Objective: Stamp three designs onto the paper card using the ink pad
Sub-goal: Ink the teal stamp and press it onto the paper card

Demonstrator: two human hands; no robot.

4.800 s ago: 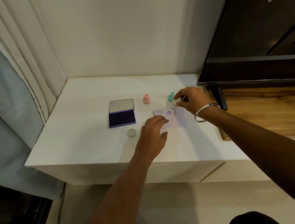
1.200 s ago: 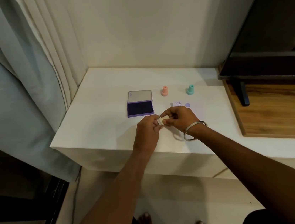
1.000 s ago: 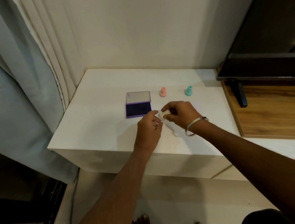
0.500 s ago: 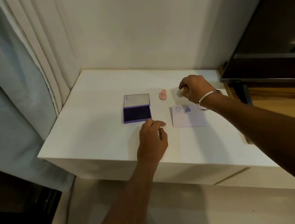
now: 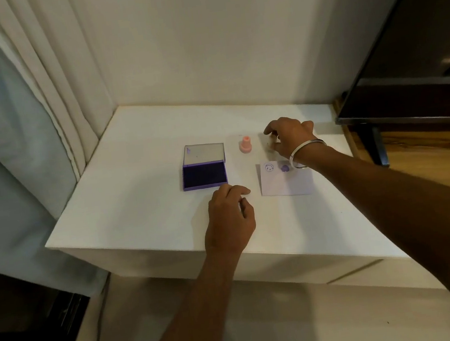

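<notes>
Since half a second ago, my right hand [image 5: 289, 137] is dropping onto the surface [image 5: 143, 208] right of the pink stamp [image 5: 245, 145], fingers curling round something pale; whether it is gripping, I cannot tell. Left hand [image 5: 231, 217] is resting loosely curled, empty, near the open ink pad [image 5: 204, 174]. Paper card [image 5: 286, 181] is carrying two prints, waiting for the third.

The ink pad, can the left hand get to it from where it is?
Probably yes. The left hand rests on the white table just in front of the open ink pad, and nothing lies between them. The lid is flipped back, so the inked surface is uncovered.
</notes>
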